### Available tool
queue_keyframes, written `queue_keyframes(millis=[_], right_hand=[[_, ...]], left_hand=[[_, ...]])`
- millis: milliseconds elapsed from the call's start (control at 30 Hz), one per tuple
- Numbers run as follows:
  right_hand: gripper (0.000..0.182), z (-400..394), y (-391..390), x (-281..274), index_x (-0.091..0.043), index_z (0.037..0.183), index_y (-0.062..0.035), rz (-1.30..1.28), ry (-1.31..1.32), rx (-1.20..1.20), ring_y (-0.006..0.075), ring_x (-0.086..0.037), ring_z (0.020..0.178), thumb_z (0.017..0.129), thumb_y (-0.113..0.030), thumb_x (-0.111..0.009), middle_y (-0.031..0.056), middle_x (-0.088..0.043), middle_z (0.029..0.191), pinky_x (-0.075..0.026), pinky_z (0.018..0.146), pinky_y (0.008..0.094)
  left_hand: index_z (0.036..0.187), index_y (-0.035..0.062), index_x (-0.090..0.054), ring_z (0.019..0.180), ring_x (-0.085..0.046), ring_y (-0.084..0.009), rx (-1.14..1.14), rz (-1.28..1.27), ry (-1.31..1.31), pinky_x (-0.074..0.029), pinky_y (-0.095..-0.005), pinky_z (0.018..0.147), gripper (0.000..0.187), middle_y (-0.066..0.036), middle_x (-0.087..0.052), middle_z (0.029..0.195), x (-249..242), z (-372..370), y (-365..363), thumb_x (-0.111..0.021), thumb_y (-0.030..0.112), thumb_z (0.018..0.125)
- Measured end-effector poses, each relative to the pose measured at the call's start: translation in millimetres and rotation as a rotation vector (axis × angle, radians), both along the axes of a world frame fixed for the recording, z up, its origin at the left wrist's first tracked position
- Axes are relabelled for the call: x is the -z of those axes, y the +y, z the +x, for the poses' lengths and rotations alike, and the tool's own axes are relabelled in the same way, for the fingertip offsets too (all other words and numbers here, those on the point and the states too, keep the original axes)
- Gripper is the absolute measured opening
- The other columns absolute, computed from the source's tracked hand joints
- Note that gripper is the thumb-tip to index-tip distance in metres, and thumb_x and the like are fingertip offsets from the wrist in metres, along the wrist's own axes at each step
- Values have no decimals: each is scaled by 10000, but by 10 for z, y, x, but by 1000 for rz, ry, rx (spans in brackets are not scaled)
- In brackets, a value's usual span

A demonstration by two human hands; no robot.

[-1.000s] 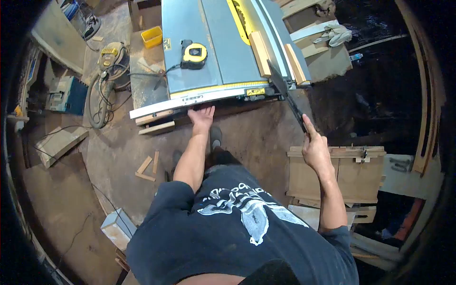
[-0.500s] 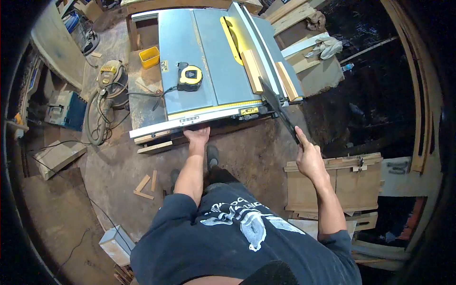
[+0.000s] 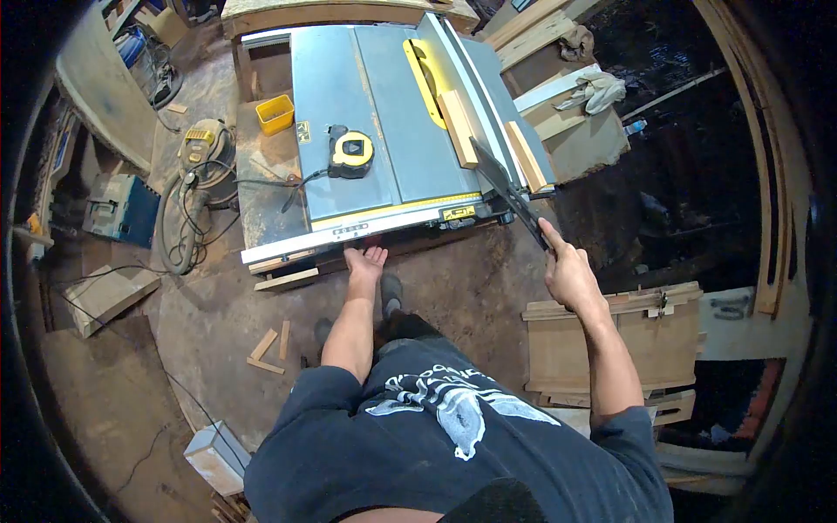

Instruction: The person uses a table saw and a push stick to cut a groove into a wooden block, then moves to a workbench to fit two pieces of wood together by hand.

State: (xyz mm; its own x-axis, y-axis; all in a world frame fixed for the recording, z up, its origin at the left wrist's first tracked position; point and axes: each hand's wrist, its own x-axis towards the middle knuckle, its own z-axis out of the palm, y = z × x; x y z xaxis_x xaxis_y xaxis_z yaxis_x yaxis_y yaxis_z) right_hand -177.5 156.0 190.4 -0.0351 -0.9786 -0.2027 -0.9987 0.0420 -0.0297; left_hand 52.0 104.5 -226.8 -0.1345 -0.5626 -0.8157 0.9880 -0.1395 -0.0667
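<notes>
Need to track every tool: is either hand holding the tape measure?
No, the tape measure lies on the saw table, apart from the left hand and right hand.

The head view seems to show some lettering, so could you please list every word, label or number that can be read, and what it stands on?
No text reads with certainty.
White lettering on the dark T-shirt: too creased and blurred.
Yellow front label on the table saw: too small.
Tabletop label: too small.
Marks on the white front rail: too small.
Tape measure: face too blurred.

Smooth metal saw table [image 3: 327, 78], matt push stick [image 3: 511, 193], wooden block [image 3: 458, 129]
</notes>
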Motion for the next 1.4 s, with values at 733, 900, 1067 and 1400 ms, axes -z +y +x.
queue_keyframes(millis=[733, 900, 1067, 1400], right_hand=[[556, -31, -414, 47, -465, 1494, -142, -56, -18, -78, 406, -695, 675, 950, -31, -491, 305, -663, 769, -542, 690, 480], [554, 77, -491, -8, -467, 1493, -141, -20, -12, -48, 366, -704, 646, 950, -32, -493, 295, -670, 756, -554, 682, 468], [552, 146, -580, -80, -474, 1489, -140, 17, -36, 12, 363, -708, 655, 948, -28, -492, 298, -672, 772, -557, 691, 462], [540, 160, -726, -109, -495, 1469, -116, 11, -13, -35, 467, -680, 895, 936, -30, -512, 332, -672, 935, -535, 810, 482]], left_hand=[[1482, -100, -312, 1444, -340, -421, 421, -218, -252, -439, -584, 1092, 475, -262, -304, 1570, 220, -505, -246, -315, 109, 1055], [1533, -81, -188, 1452, -327, -428, 401, -196, -256, -436, -590, 1092, 519, -259, -271, 1590, 76, -454, -271, -261, 118, 1059], [1539, -53, -243, 1473, -298, -404, 477, -185, -257, -400, -571, 1121, 512, -238, -262, 1606, 113, -525, -258, -284, 113, 1056], [1484, -23, -357, 1430, -376, -379, 647, -410, -272, -457, -528, 1095, 463, -193, -360, 1554, 223, -902, -387, -378, 80, 1033]])
